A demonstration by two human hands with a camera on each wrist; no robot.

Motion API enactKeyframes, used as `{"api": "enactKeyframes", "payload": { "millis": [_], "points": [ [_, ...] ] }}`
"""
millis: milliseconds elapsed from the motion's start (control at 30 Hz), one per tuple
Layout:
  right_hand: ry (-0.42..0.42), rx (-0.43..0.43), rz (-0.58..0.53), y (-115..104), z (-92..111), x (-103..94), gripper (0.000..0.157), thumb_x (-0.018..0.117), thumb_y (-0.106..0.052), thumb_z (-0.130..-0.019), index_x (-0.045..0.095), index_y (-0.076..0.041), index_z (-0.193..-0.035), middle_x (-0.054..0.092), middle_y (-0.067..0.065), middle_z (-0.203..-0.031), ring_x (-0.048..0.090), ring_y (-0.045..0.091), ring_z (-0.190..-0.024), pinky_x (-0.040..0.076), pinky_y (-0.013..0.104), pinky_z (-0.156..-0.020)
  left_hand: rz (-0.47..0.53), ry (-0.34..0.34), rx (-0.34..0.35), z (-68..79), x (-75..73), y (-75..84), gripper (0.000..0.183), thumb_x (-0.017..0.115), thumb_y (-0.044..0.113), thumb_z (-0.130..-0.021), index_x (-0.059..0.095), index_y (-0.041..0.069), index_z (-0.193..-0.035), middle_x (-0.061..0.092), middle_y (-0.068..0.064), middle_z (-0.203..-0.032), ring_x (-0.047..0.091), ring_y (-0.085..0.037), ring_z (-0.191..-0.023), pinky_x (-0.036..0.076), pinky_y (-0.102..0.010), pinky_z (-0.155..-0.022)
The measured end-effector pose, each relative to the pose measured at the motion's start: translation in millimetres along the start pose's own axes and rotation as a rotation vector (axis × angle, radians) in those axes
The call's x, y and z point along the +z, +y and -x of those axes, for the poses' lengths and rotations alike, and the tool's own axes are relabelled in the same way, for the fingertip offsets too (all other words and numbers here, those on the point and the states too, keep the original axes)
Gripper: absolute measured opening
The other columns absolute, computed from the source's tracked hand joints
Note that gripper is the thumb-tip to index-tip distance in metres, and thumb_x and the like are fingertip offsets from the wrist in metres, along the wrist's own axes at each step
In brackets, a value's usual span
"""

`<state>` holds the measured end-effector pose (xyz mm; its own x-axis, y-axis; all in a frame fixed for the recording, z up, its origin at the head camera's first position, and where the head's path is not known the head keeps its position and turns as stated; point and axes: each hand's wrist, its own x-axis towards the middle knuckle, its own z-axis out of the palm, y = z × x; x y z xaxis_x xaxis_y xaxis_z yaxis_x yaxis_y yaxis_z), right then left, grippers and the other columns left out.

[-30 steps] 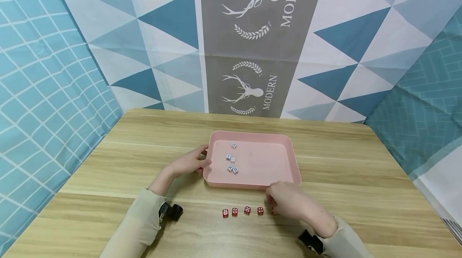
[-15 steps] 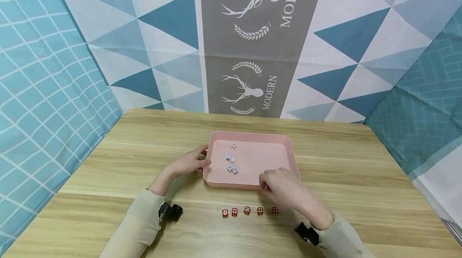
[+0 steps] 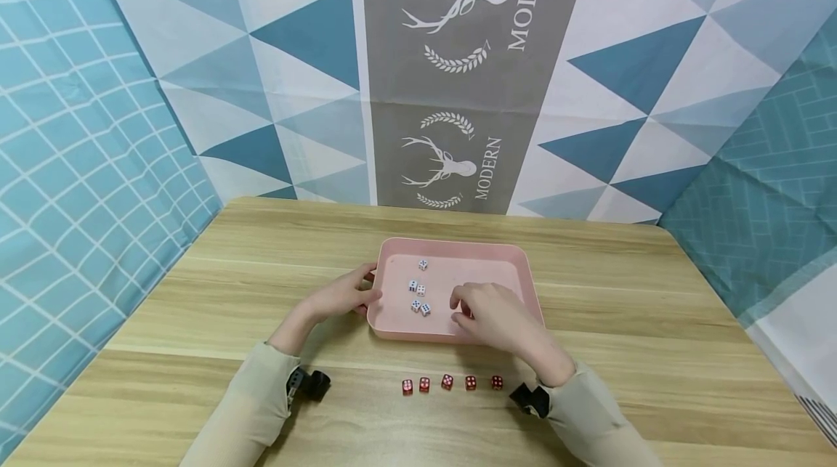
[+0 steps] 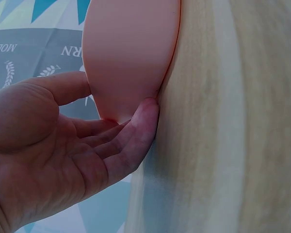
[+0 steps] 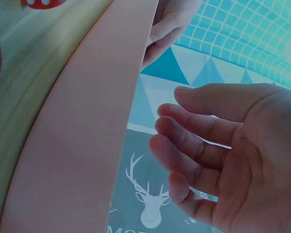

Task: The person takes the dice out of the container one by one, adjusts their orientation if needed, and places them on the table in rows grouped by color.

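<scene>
A pink tray (image 3: 471,267) lies on the wooden table with several white dice (image 3: 421,290) on the left part of its floor. My left hand (image 3: 340,295) grips the tray's left end, thumb at the rim; in the left wrist view its fingers (image 4: 140,121) lie against the outer wall. Over the tray's front right part hovers my right hand (image 3: 493,313), to the right of the white dice. Its fingers (image 5: 172,150) are loosely bent and hold nothing in the right wrist view. In front of the tray, several red dice (image 3: 447,381) form a row.
The wooden table (image 3: 608,307) reaches back to a hanging cloth (image 3: 314,89) with triangles and deer heads. A blue checked cloth (image 3: 91,140) hangs at the left, a teal one (image 3: 778,176) at the right. Each wrist wears a black camera (image 3: 318,385).
My right hand has left the rightmost red die, moved up and left over the tray, and its fingers have loosened. My left hand stays at the tray's left end.
</scene>
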<state>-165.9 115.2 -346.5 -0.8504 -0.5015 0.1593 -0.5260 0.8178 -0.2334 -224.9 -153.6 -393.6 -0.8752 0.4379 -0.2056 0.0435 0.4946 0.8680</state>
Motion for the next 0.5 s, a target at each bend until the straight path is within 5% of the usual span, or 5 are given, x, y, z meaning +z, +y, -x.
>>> {"api": "enactKeyframes", "payload": {
  "millis": [500],
  "points": [
    [-0.024, -0.004, -0.025, -8.3, -34.5, 21.1, 0.014, 0.060, -0.017, -0.081, 0.065, -0.012, -0.093, 0.060, -0.001, -0.084, 0.055, 0.012, -0.075, 0.046, 0.030, -0.068, 0.004, -0.006, -0.004, -0.9, 0.4, -1.8, 0.059, 0.049, 0.013, -0.093, 0.020, 0.000, -0.142, 0.040, -0.024, -0.127, 0.057, -0.018, -0.082, 0.052, -0.032, -0.071]
  ]
}}
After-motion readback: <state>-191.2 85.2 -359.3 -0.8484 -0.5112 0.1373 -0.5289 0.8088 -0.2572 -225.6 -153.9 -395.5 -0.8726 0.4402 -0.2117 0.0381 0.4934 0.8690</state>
